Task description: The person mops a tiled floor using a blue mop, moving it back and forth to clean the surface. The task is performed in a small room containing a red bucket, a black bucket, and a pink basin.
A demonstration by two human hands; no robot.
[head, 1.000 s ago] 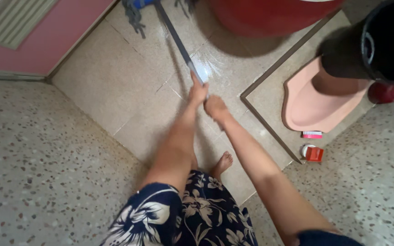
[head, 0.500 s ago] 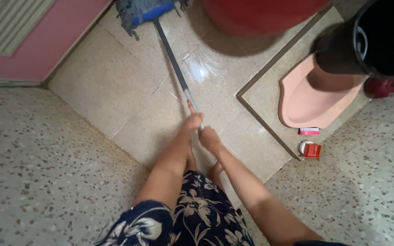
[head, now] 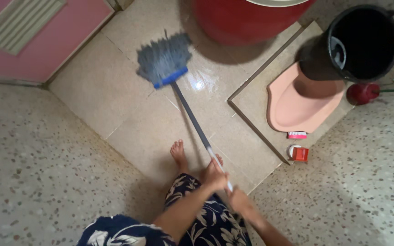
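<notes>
On the wet beige tiled floor (head: pixel 128 114) in front of us lies the mop (head: pixel 165 60), its grey string head fanned out flat and clamped in a blue bar, with a thin dark handle (head: pixel 192 120) that runs back towards us and turns pale near our grip. The head sits just short of the big red barrel (head: pixel 238 20), beside a glossy wet patch of tile. Our left hand (head: pixel 216 176) wraps the handle higher up, fingers curled tight round it, and our right hand (head: pixel 238 200) closes on the handle's end just below, near our floral dress (head: pixel 206 218). A bare foot (head: pixel 178 152) stands on the tile beside the handle. To the right we see the pink squat pan (head: pixel 292 107), a black bucket (head: pixel 363 43), and a small brush (head: pixel 297 135).

Compared with half a second ago, we have drawn the mop towards us: the head, then at the top edge and partly cut off, now lies whole and well inside view, and our hands sit much closer to our body, arms bent.
</notes>
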